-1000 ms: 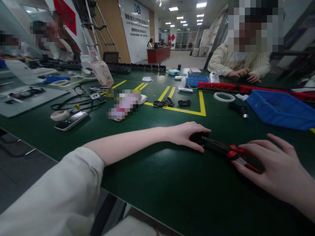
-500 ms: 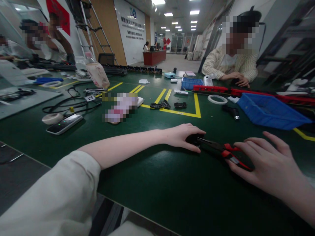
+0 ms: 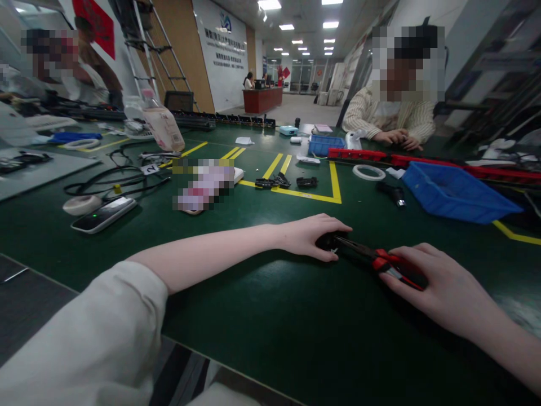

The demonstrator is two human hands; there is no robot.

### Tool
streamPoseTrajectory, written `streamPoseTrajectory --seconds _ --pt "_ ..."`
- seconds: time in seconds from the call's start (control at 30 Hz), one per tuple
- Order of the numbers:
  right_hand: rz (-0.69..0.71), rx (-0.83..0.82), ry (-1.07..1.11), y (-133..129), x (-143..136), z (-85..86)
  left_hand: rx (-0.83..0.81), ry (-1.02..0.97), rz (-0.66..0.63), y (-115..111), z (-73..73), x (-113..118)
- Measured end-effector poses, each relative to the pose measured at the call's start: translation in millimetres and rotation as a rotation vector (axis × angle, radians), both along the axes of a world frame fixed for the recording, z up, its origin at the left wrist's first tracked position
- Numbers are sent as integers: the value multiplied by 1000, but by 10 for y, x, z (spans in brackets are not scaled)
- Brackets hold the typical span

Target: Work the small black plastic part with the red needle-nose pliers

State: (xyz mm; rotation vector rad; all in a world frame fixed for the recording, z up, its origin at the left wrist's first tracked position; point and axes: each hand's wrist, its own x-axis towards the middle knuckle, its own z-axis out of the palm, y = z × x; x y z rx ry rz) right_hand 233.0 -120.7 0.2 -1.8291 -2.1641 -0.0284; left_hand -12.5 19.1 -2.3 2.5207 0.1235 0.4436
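Left hand (image 3: pixel 310 234) curled around small black part (image 3: pixel 326 241), right hand (image 3: pixel 439 276) clasping red-handled dark metal pliers (image 3: pixel 380 261), green tabletop (image 3: pixel 291 321) extending to near edge (image 3: pixel 232 369), office (image 3: pixel 304 104) beyond

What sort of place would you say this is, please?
Probably an office space doubling as a workshop: red-handled pliers and a blue bin are at the green worktable, while a reception-style desk stands in the background.

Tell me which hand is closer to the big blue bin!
Right. The right hand, gripping red pliers, is on the near side of the big blue bin. The left hand is farther away, off to the left, around a black part.
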Motion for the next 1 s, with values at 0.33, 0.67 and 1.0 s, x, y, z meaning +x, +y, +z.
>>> streamPoseTrajectory --seconds 0.33,0.67,1.0 --pt "100 198 -154 27 -14 -56 17 4 44 -28 32 -1" --pt "135 244 -190 -10 -44 -37 23 26 61 -27 44 -12" --pt "92 193 -94 25 -29 -30 22 15 67 -32 30 -9"
